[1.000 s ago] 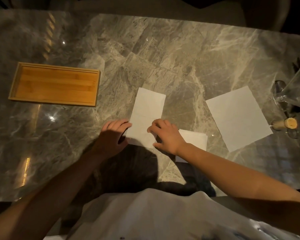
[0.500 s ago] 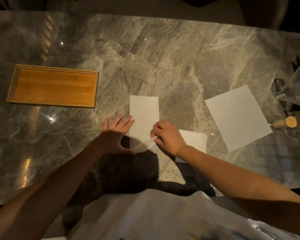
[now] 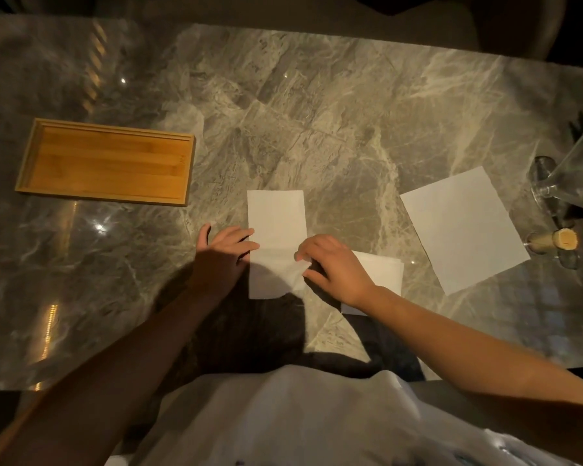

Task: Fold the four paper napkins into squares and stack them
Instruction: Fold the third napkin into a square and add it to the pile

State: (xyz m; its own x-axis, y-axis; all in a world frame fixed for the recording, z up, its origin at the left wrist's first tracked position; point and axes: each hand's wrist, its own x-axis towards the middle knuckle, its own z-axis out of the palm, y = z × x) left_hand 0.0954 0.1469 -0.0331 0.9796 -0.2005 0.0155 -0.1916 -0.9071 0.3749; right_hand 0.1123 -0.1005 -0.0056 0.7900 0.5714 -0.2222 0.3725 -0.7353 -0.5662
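A white napkin folded into a long rectangle (image 3: pixel 276 223) lies on the marble table in front of me. My left hand (image 3: pixel 223 253) rests flat on its left edge, fingers straight. My right hand (image 3: pixel 330 267) pinches the napkin's lower right corner and lifts it a little. Under my right wrist lies a folded napkin (image 3: pixel 381 269), partly hidden. A large unfolded napkin (image 3: pixel 465 230) lies flat to the right.
A shallow wooden tray (image 3: pixel 105 161) sits at the left. Clear glasses (image 3: pixel 572 176) and a cork-topped item (image 3: pixel 556 238) stand at the right edge. The marble table (image 3: pixel 317 112) stretches far ahead; its near edge runs by my body.
The napkin has been turned from tilted to upright. My left hand moved from its lower left to flat on its left edge. My right hand now lifts the lower right corner.
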